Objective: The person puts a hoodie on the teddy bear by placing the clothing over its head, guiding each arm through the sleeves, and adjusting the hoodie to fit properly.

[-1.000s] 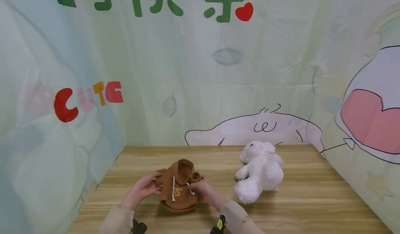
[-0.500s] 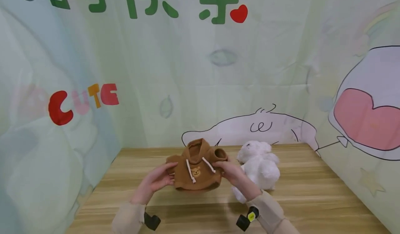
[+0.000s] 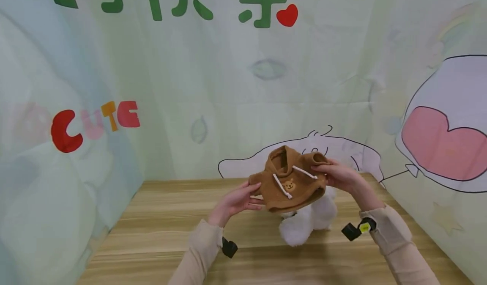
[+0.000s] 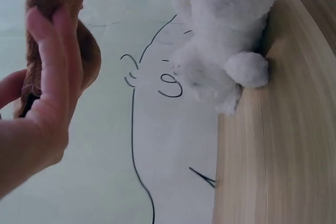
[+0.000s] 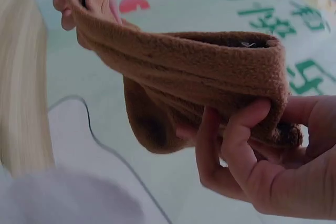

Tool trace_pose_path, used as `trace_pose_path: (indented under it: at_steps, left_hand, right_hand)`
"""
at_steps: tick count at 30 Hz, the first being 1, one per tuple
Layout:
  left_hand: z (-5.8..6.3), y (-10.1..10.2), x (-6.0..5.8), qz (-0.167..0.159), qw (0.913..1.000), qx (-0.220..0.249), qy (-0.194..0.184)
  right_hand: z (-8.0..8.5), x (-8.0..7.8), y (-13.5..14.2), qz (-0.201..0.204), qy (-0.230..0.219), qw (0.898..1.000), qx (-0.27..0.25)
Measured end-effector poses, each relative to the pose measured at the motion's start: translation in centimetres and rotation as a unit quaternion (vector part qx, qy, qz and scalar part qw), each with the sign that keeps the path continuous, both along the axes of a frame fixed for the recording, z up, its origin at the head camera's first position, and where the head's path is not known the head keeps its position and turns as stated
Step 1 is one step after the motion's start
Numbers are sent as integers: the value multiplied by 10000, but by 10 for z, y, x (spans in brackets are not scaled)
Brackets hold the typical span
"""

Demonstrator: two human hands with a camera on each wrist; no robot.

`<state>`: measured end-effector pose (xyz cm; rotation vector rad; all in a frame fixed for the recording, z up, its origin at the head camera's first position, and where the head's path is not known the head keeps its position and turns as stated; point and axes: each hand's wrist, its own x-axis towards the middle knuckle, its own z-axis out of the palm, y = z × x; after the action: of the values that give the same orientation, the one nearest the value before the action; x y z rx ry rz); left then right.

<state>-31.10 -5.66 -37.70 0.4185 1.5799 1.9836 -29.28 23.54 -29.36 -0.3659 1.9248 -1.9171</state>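
A small brown hoodie (image 3: 293,183) with white drawstrings and an embroidered bear face hangs in the air between both hands, hood up, tilted with its right side higher. My left hand (image 3: 239,200) pinches the sleeve on the left. On the other side my right hand (image 3: 342,176) grips the fabric by the right sleeve, its fingers curled on the cloth in the right wrist view. Behind and below the hoodie lies a white plush toy (image 3: 300,228) on the table, its upper part hidden by the garment. The left wrist view shows the plush toy's fluffy body (image 4: 220,35).
The wooden table (image 3: 167,226) ends at a printed curtain (image 3: 190,86) at the back and on both sides. A black wrist camera (image 3: 229,248) sits on the left wrist and another (image 3: 351,231) on the right.
Both hands have lifted the hoodie off the table and carried it up and to the right, in front of the white plush toy. The plush toy stays where it was.
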Motion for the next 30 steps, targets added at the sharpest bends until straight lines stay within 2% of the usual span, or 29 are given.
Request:
trace_pose_path:
  at_steps: [2, 5, 8, 10, 13, 16, 18, 20, 23, 25, 27, 29, 30]
  left_hand:
    - [-2, 14, -8, 299, 9995, -23, 31]
    - [-11, 33, -19, 784, 9963, 297, -191]
    - [-24, 47, -26, 1219, 9893, 697, -406]
    - [-34, 51, -28, 1316, 9881, 709, -353]
    - [-50, 52, -30, 1215, 9913, 465, -219]
    - [-61, 52, -30, 834, 9963, 191, -66]
    - [-64, 54, -28, 591, 9982, -75, 18]
    - [-67, 56, -27, 385, 9985, -373, 130]
    - [-74, 62, -29, 336, 9959, -814, 228]
    - [-82, 66, -33, 389, 9938, -996, 321]
    - [-99, 68, -43, 402, 9909, -1168, 532]
    - [-132, 69, -65, 250, 9887, -1192, 879]
    - [-145, 70, -75, 207, 9876, -1245, 933]
  right_hand:
    - [1, -14, 8, 27, -123, 9999, -42]
    - [-6, -33, 17, -70, -366, 9991, -215]
    - [-20, -49, 18, -256, -638, 9963, -512]
    - [-32, -57, 16, -289, -765, 9940, -727]
    - [-51, -65, 12, -243, -811, 9913, -1010]
    - [-66, -71, 11, -352, -613, 9937, -870]
    - [-74, -73, 12, -635, -299, 9969, -368]
    - [-81, -74, 14, -994, 105, 9942, 408]
    - [-90, -74, 16, -1393, 587, 9764, 1543]
    - [-96, -74, 18, -1440, 647, 9683, 1936]
    - [-102, -73, 19, -1354, 503, 9680, 2052]
    - [-109, -73, 21, -1230, 268, 9722, 1973]
    - [-112, -73, 22, -1204, 158, 9743, 1899]
